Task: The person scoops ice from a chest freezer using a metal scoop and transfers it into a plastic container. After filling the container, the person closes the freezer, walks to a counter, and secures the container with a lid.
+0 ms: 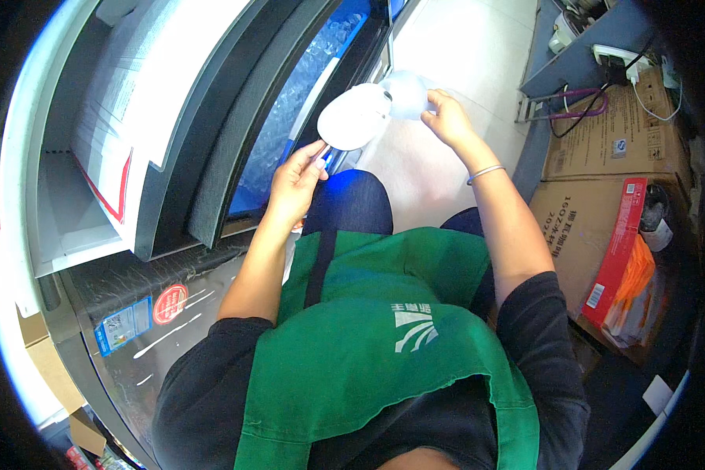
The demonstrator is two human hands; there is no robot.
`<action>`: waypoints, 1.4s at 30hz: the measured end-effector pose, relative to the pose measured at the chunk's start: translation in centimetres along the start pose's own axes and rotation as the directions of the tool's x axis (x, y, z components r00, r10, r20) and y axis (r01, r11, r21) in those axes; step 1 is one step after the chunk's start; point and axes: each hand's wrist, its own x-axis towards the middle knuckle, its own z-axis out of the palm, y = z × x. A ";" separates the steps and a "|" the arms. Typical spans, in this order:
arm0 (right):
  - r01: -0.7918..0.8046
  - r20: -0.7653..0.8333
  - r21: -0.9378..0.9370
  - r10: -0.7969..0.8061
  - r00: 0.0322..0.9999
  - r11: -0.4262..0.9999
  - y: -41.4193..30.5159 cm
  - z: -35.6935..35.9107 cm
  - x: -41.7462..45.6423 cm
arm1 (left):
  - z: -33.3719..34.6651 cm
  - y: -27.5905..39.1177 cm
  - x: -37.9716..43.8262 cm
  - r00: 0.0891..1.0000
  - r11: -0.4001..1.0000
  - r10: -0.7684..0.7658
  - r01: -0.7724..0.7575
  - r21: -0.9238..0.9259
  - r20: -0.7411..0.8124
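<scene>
My left hand (296,179) grips the thin handle of a white scoop (352,117), just outside the opening of an ice bin (264,173). Bright light washes out the scoop's face, so its contents cannot be told. The fingers of my right hand (451,120) pinch a translucent plastic vessel, apparently a cup (408,97), by its right side. Scoop and cup overlap in view; whether they touch is unclear. Clear ice cubes (323,64) lie in the blue-lit bin.
Cardboard boxes (564,217) are stacked at the right, bearing a red-topped packet (614,252). Above them, a power strip (614,56) has cables plugged in. The bin's raised black-and-white door (205,117) stands at the left. Pale floor tiles (470,35) lie ahead.
</scene>
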 end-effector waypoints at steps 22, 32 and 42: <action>0.071 0.064 -0.086 -0.066 0.996 0.994 0.5 -1.5 -2.6 | -0.6 -1.2 -2.3 0.996 1.000 -0.020 0.022 -0.023 0.085; 0.088 0.067 -0.134 -0.080 0.995 0.987 -0.2 -2.1 -2.6 | -0.4 0.0 -2.5 0.996 0.997 -0.067 0.064 0.046 0.064; 0.063 0.086 -0.126 -0.052 0.995 0.990 -0.4 -2.1 -2.9 | -0.3 1.7 -2.5 0.985 0.980 -0.166 0.159 0.118 0.053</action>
